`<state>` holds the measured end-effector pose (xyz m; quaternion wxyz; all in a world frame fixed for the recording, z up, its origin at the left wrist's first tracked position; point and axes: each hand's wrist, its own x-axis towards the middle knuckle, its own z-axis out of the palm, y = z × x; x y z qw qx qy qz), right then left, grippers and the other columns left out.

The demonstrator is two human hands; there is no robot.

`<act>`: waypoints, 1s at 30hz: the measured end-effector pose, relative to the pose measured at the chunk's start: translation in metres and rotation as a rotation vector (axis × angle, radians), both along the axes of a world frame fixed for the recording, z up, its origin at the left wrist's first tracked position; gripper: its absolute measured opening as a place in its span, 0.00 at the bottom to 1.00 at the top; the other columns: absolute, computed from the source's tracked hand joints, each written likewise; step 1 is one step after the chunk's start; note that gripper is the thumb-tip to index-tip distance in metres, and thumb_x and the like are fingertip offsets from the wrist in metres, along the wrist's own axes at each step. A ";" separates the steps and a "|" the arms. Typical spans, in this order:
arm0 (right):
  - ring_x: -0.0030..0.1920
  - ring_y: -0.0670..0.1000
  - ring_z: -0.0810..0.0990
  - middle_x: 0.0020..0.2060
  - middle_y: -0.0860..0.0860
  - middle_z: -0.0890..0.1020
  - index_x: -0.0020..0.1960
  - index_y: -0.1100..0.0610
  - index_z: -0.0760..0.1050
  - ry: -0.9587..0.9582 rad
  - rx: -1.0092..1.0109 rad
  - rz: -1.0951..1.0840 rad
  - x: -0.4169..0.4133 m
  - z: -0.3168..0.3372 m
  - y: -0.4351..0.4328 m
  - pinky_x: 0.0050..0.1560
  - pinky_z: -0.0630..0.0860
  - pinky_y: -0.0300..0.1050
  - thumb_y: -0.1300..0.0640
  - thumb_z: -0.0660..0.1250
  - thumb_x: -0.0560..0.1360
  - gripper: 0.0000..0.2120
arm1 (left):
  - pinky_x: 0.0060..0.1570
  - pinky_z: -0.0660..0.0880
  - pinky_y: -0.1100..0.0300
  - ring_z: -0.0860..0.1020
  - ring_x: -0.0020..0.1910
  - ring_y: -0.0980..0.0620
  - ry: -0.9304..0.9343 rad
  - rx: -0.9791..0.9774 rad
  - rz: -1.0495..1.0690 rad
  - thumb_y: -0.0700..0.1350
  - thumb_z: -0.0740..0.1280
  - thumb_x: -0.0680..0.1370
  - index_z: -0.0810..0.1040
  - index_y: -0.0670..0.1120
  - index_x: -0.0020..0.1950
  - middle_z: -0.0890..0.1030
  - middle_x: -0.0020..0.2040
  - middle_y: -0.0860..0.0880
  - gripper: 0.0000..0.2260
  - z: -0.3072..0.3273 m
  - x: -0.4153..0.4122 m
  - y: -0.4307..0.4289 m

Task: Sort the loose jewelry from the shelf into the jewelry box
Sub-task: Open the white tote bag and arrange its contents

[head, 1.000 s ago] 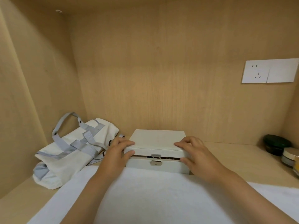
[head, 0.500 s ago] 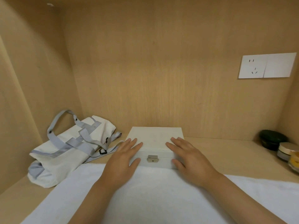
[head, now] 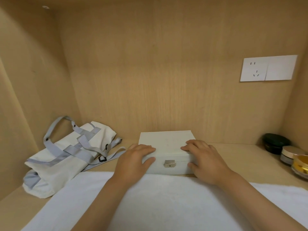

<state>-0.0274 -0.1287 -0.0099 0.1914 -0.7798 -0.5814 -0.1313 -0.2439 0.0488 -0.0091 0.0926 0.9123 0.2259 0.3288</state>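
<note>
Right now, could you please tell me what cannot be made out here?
Head view:
Inside the box: hidden, it is shut.
Corners of the box: under the left hand and right hand.
The gold jar: cut off by the right edge.
Inside the bag: hidden by its fabric.

Matt white jewelry box (head: 166, 140), shiny metal clasp (head: 169, 163), seemingly wood-grain shelf (head: 241, 157).

head cam | I get a single view, worn on the person's head, looking forward and down into the shelf (head: 241, 157) | close in: jewelry box (head: 166, 140) centre-frame at 12 o'clock, white cloth (head: 166, 197) nearest the lens at 6 | back wall (head: 166, 72) fills the upper half
</note>
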 end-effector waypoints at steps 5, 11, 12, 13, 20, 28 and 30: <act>0.75 0.54 0.59 0.76 0.50 0.57 0.72 0.37 0.60 0.220 0.038 -0.134 0.016 -0.012 -0.013 0.70 0.65 0.53 0.46 0.67 0.69 0.33 | 0.64 0.69 0.60 0.71 0.62 0.62 -0.141 -0.212 -0.077 0.53 0.67 0.80 0.79 0.57 0.64 0.77 0.59 0.63 0.13 0.009 0.023 0.001; 0.60 0.46 0.68 0.64 0.45 0.62 0.75 0.39 0.56 0.605 0.184 -0.083 0.011 -0.027 -0.005 0.62 0.64 0.38 0.45 0.79 0.65 0.46 | 0.72 0.60 0.55 0.62 0.76 0.52 -0.212 -0.893 0.029 0.57 0.61 0.82 0.60 0.55 0.79 0.61 0.78 0.54 0.26 0.018 0.053 0.021; 0.59 0.46 0.69 0.64 0.45 0.63 0.75 0.40 0.57 0.616 0.200 -0.082 0.011 -0.027 -0.003 0.60 0.64 0.37 0.47 0.79 0.66 0.45 | 0.71 0.61 0.55 0.63 0.75 0.52 -0.224 -0.963 0.017 0.58 0.60 0.82 0.58 0.55 0.79 0.61 0.79 0.54 0.27 0.017 0.057 0.020; 0.59 0.45 0.69 0.64 0.46 0.64 0.74 0.41 0.59 0.632 0.217 -0.082 0.012 -0.026 -0.002 0.59 0.64 0.37 0.49 0.79 0.67 0.43 | 0.69 0.62 0.56 0.64 0.74 0.52 -0.253 -1.011 0.006 0.59 0.60 0.82 0.57 0.55 0.80 0.61 0.78 0.54 0.28 0.016 0.061 0.017; 0.62 0.45 0.71 0.64 0.45 0.71 0.68 0.39 0.67 0.715 0.243 -0.053 0.033 -0.015 0.003 0.62 0.66 0.39 0.53 0.80 0.67 0.35 | 0.63 0.66 0.55 0.69 0.70 0.51 -0.369 -1.098 -0.035 0.59 0.60 0.81 0.57 0.58 0.79 0.66 0.76 0.53 0.27 0.030 0.068 0.011; 0.67 0.47 0.71 0.66 0.45 0.71 0.62 0.32 0.71 0.779 0.181 0.056 0.044 -0.014 0.008 0.68 0.69 0.45 0.52 0.81 0.64 0.33 | 0.67 0.69 0.45 0.66 0.73 0.48 -0.320 -1.088 0.065 0.66 0.66 0.70 0.56 0.65 0.77 0.56 0.79 0.56 0.38 0.016 0.046 -0.009; 0.69 0.49 0.68 0.67 0.46 0.68 0.63 0.32 0.70 0.773 0.159 0.048 0.039 -0.008 0.008 0.67 0.65 0.41 0.55 0.81 0.66 0.34 | 0.68 0.68 0.47 0.67 0.72 0.48 -0.350 -1.053 0.058 0.59 0.66 0.77 0.55 0.61 0.78 0.59 0.78 0.55 0.32 0.011 0.040 -0.012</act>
